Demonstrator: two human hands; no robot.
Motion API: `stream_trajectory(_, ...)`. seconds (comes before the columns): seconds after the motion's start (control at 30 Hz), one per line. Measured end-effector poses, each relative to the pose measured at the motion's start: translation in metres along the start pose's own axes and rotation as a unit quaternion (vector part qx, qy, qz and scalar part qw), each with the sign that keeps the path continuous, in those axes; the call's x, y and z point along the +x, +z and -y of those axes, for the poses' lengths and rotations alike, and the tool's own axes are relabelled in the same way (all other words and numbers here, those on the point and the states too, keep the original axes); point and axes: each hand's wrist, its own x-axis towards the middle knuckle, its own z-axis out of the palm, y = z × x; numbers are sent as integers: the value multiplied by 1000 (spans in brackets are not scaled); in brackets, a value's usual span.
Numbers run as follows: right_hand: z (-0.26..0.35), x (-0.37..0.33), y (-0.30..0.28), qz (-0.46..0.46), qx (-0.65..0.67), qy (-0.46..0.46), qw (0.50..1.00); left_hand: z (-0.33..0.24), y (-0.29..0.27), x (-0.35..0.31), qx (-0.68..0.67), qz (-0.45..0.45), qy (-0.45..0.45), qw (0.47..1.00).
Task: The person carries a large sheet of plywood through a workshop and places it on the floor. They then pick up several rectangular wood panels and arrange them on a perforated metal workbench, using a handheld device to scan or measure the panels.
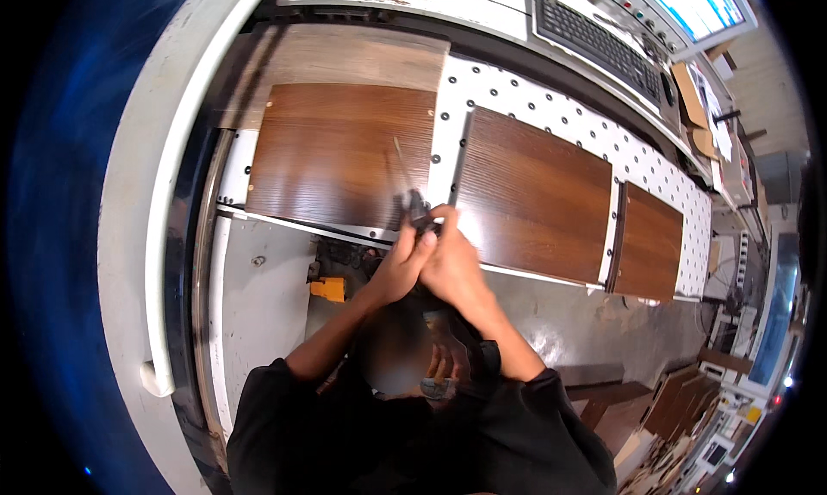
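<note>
My left hand [399, 269] and my right hand [453, 267] come together at the near edge of a white work table. Both are closed around a dark-handled tool with a thin metal shaft [402, 163]. Motion blurs its handle, so its exact kind is unclear. The shaft points away from me over a dark brown wood-grain panel [336, 159], which has small pale spots near its edges. Right of my hands lies a second dark brown panel [543, 193], a dark strip [462, 155] along its left side. A smaller brown panel [650, 241] is farther right.
A lighter wood-grain board [345, 51] lies behind the left panel. Black dots cover the white table [517, 99]. Beyond are a keyboard [599, 47] and screen [698, 4]. A white rail [172, 193] curves along the left; stacked boards [680, 400] stand at lower right.
</note>
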Motion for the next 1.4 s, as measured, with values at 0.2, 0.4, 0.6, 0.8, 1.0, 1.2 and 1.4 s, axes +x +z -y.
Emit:
stream_trajectory(0.2, -21, 4, -59, 195, -28, -96, 976, 15, -45, 13, -114, 46, -55, 991)
stream_trajectory(0.4, -150, 40, -111, -340, 238, -43, 909, -43, -37, -5, -64, 328, -223, 916)
stream_trajectory(0.6, -184, 62, -104, -430, 111, -71, 893, -32, -30, -24, -123, 492, -236, 829)
stream_trajectory(0.8, -194, 58, -98, -380, 125, -78, 913, -44, -140, -61, 39, 146, -231, 961)
stream_trajectory(1.0, -171, 60, -102, -367, 55, -72, 926, -68, -217, -120, 190, -391, -218, 874)
stream_trajectory(1.2, -172, 61, -100, -374, 55, -65, 923, -50, -211, -57, 44, -302, -126, 944)
stream_trajectory(1.4, -176, 61, -100, -397, 32, -103, 911, -67, -203, 28, 36, -275, -113, 954)
